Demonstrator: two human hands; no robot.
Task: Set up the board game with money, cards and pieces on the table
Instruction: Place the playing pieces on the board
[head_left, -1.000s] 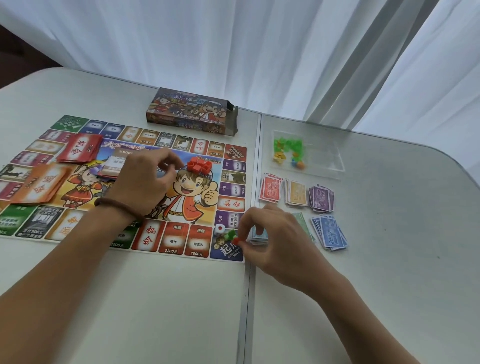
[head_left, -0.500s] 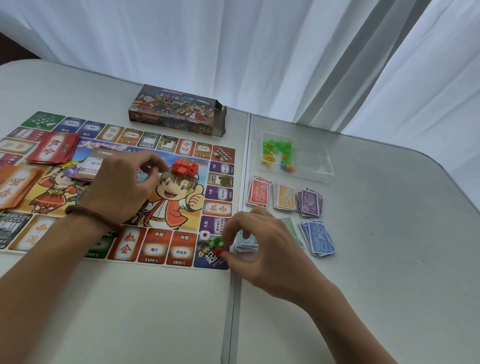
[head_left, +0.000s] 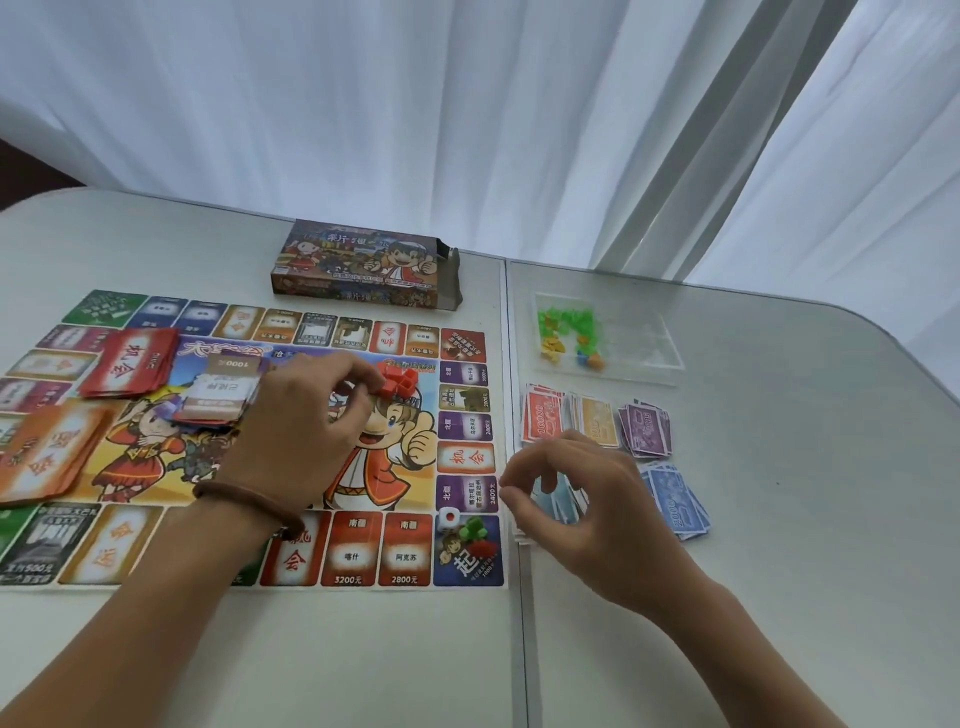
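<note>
Left grip (head_left: 296, 436) is reaching over the board (head_left: 405, 558), thumb and forefinger curling onto the red blocks (head_left: 401, 382) and pinching the cluster's left edge. The blocks are sitting on the board's centre picture. A bracelet (head_left: 249, 499) is circling that wrist. Just left of this grip a deed deck (head_left: 223, 387) is lying on the board. Further left are a red deck (head_left: 132, 361) and an orange deck (head_left: 47, 452). Beyond the grip, past the board's far edge, the box (head_left: 363, 265) is lying on the bench (head_left: 363, 670), right flap open.

Right grip (head_left: 597, 512) is hovering just right of the board's near corner, fingers loosely curved, thumb and forefinger apart, holding nothing. Just left of its thumb, on the corner square, a die (head_left: 448, 518), a green piece (head_left: 474, 527) and a red piece (head_left: 482, 548) are standing close together, clear of the grip. Under its fingers teal notes (head_left: 560, 501) are partly showing. Beyond it red notes (head_left: 543, 415), yellow notes (head_left: 598, 427) and purple notes (head_left: 647, 428) are lying in a row. Blue notes (head_left: 675, 501) are lying to its right. Farther beyond, a clear tray (head_left: 649, 356) is holding small coloured bits (head_left: 563, 325).
</note>
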